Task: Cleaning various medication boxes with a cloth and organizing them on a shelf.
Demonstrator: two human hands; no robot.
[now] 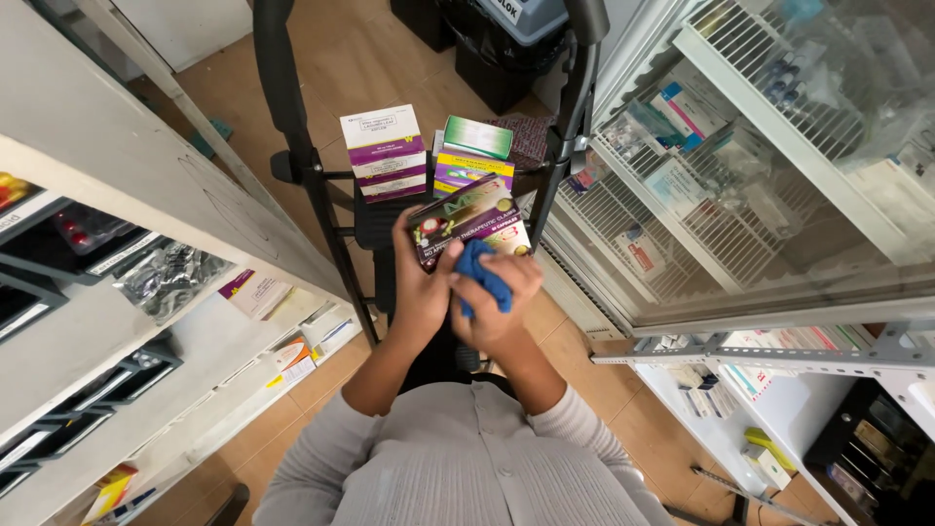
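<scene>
My left hand (417,287) grips a flat dark-maroon medicine box (466,222) from below and the left side. My right hand (502,297) presses a crumpled blue cloth (479,273) against the box's near edge. Just beyond, on the top platform of a black step ladder (292,117), stand a white-and-purple box (384,152) and a purple-and-yellow box (460,171) with a green-and-white box (478,136) lying on it.
White shelving (146,244) with boxes, blister packs and black bins runs along the left. A glass-door cabinet (779,195) with wire racks of medicine boxes stands at right, more shelves (740,390) below it. The floor is tan tile (370,49).
</scene>
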